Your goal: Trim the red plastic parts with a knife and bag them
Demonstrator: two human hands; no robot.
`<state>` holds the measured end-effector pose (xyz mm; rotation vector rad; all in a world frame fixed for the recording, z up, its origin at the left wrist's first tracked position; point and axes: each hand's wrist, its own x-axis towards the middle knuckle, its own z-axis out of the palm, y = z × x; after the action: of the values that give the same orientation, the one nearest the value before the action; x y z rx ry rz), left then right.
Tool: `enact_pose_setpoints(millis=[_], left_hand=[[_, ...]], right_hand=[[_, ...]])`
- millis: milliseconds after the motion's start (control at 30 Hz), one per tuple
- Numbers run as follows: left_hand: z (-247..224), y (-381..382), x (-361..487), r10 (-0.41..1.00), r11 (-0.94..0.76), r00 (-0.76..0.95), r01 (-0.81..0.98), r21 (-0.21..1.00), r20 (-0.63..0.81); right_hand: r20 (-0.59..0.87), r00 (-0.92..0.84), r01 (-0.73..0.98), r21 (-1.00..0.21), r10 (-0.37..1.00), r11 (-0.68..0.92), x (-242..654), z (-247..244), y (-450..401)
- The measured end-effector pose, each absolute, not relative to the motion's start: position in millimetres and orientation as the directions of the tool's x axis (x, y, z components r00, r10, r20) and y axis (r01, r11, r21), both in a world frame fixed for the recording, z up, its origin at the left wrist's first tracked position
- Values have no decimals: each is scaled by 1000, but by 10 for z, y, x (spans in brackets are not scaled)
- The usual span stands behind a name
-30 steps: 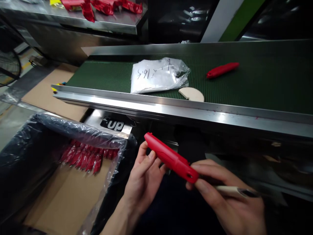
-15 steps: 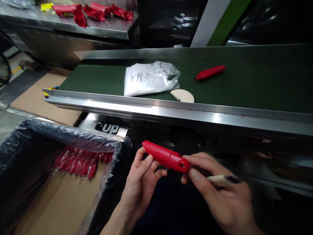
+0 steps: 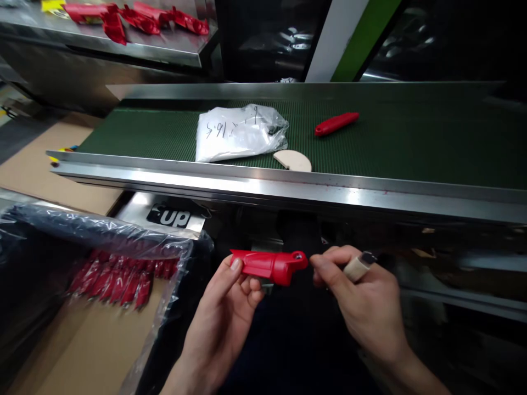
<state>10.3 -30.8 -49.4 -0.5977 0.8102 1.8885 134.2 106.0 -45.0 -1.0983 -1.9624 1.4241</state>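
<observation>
gripping red handle [image 3: 269,266], left hand [image 3: 224,312] fingers clamped; right hand [image 3: 364,304] clutching tool [image 3: 357,267]; green conveyor belt [image 3: 411,142] ahead

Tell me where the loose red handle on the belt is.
The loose red handle lies on the green conveyor belt, upper centre-right of the head view, right of the plastic bag.

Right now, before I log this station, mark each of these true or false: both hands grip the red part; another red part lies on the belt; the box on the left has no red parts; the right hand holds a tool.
1. Both hands grip the red plastic part. False: only the left hand grips it; the right hand is just beside its end.
2. Another red part lies on the green belt. True.
3. The lined box has no red parts. False: a row of them lies inside.
4. The right hand holds a pale-handled tool. True.
</observation>
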Motion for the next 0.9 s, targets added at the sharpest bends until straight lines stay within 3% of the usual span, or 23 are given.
enact_pose_setpoints(millis=[133,267,367,533,700,900], left_hand=[[-474,-305,119,548,-336,-438,-895,293,-712],[-463,-310,150,535,-321,-439,-896,307,-722],[-451,-321,172,569,-264,-456,-889,373,-684],[-412,-344,212,607,-212,-543,-814,541,-580],[-389,-367,256,612,-199,-596,-753,628,-521],[-372,-391,296,617,-182,-630,-698,693,-472]], right_hand=[[-140,-620,254,-967,772,29,1335,-425,1054],[-27,-715,225,-955,698,193,1324,-363,1036],[-11,-691,248,-943,723,222,1332,-361,1038],[-144,-645,295,-953,750,72,1387,-451,1080],[-197,-610,245,-968,768,-53,1426,-533,1118],[-82,-607,188,-981,791,42,1487,-600,1111]])
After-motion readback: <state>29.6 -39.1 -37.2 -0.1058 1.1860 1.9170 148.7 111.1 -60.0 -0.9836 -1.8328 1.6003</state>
